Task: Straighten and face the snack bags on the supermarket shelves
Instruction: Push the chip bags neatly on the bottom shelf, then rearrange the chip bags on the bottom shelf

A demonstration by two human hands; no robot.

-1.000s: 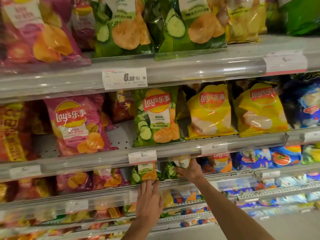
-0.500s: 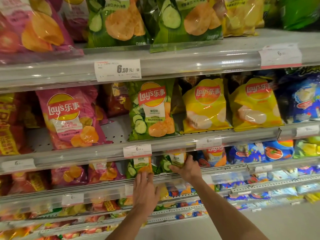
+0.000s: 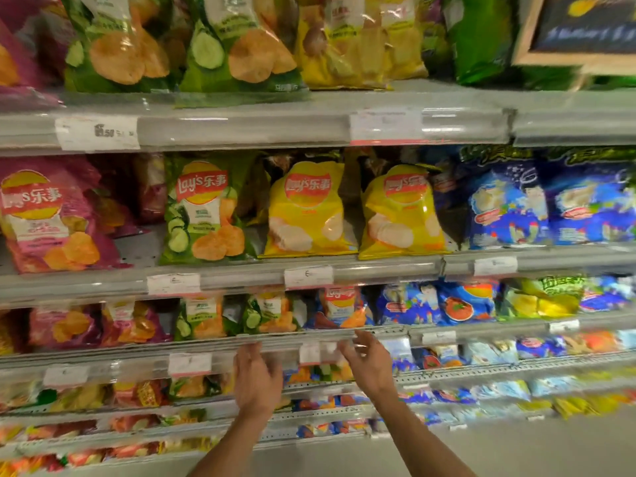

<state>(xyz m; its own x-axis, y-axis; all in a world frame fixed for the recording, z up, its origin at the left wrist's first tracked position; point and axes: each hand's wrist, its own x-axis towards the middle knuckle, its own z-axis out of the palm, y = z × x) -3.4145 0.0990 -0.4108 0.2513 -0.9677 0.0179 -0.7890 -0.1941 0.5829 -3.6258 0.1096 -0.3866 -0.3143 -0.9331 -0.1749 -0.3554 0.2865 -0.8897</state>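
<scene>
With left hand [image 3: 256, 376] and right hand [image 3: 366, 361] both loose, grip spread and empty below the shelf rail [image 3: 296, 335], nudge green cucumber bags [image 3: 270, 313] upright, labels forward.

Both forearms are bare to the bottom edge of the view, with no sleeve showing. The left hand [image 3: 256, 380] and right hand [image 3: 370, 364] are bare, blurred.

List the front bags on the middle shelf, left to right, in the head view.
Pink Lay's bag → green cucumber Lay's bag → first yellow Lay's bag → second yellow Lay's bag → two blue bags.
</scene>
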